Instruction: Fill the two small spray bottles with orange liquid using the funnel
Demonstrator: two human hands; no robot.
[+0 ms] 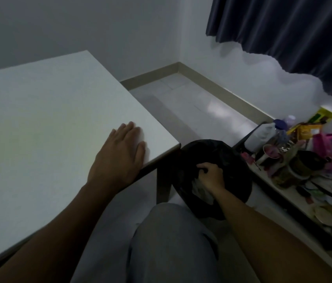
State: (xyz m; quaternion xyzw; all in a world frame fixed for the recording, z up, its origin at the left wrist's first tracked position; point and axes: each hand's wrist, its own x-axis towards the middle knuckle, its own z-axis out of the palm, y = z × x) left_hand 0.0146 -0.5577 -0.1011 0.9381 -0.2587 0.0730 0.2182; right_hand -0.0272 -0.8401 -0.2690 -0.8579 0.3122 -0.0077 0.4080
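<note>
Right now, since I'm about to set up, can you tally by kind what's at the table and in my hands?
White table: 1
Black bag: 1
Hands: 2, left hand flat on the table, right hand gripping the bag
Total: 4
The clutter at right is too blurred to count.

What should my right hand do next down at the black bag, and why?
Probably pull the gripped edge of the black bag wider open. Your right hand is curled on its rim beside the table, where your left hand lies flat; pale contents barely show inside, and none of the filling gear is in view.
</note>
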